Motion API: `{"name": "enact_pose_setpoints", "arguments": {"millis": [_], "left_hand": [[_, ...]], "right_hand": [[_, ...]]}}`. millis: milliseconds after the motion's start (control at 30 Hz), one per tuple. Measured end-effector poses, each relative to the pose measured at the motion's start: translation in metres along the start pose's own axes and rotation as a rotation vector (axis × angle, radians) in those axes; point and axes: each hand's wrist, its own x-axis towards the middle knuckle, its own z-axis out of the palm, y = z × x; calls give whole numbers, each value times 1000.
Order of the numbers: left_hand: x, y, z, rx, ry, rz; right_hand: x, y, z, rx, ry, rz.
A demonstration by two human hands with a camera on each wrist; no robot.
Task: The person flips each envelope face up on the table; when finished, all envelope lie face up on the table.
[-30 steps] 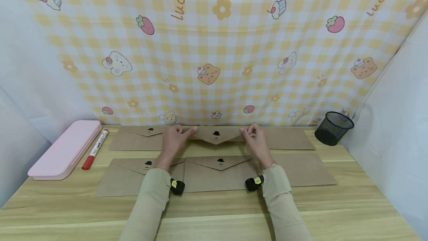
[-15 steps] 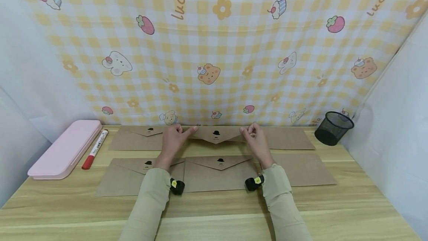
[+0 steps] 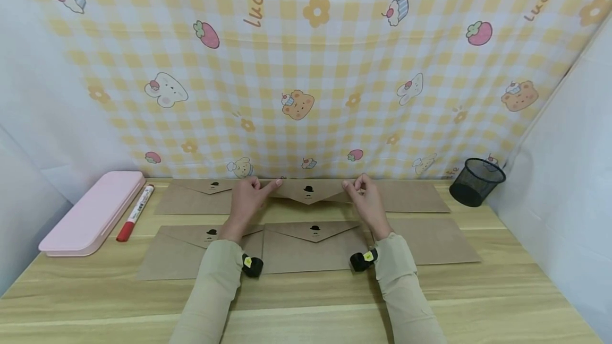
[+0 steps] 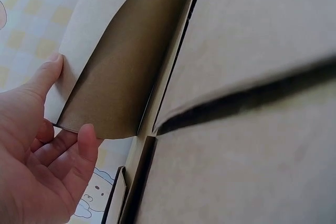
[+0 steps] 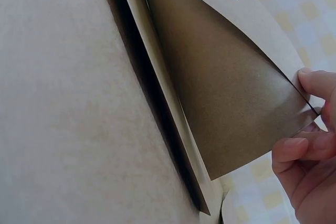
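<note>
A brown paper envelope (image 3: 308,195), its pointed flap printed with a black hat and moustache, is held at the middle of the back row. My left hand (image 3: 246,203) pinches its upper left corner between thumb and fingers. The upper right corner is pinched the same way by my right hand (image 3: 370,203). In the left wrist view the envelope's body (image 4: 123,77) slants up from the tabletop, flap folded over the front. The right wrist view shows the thumb on the flap side (image 5: 262,35). Whether its lower edge touches the table, I cannot tell.
More brown envelopes lie flat: back left (image 3: 196,205), back right (image 3: 416,198), front left (image 3: 177,259), front middle (image 3: 306,259) and front right (image 3: 444,243). A pink case (image 3: 93,214) and red-capped marker (image 3: 135,214) are at left; a black mesh cup (image 3: 477,182) stands back right.
Both hands keep their pinch on the envelope at the same place. The whole head view has shifted very slightly.
</note>
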Motion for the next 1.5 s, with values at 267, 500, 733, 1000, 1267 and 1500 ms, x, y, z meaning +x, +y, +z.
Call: {"name": "enact_pose_setpoints", "arguments": {"millis": [267,500,733,1000,1267,1500], "left_hand": [[1,-1,0,-4,0,-7],[2,-2,0,-7,-42,-36],[2,-2,-2,2,-56,-51],[2,-1,-1,31,-23,-39],[1,0,-1,21,-19,-21],[2,-1,-2,-4,-28,-10]], "right_hand": [[0,-1,0,33,11,11],[-7,-20,-2,35,15,8],[-1,2,1,-3,18,5],[-1,-1,1,5,8,16],[-7,-24,-1,-3,15,20],[-6,-22,-2,9,13,11]]}}
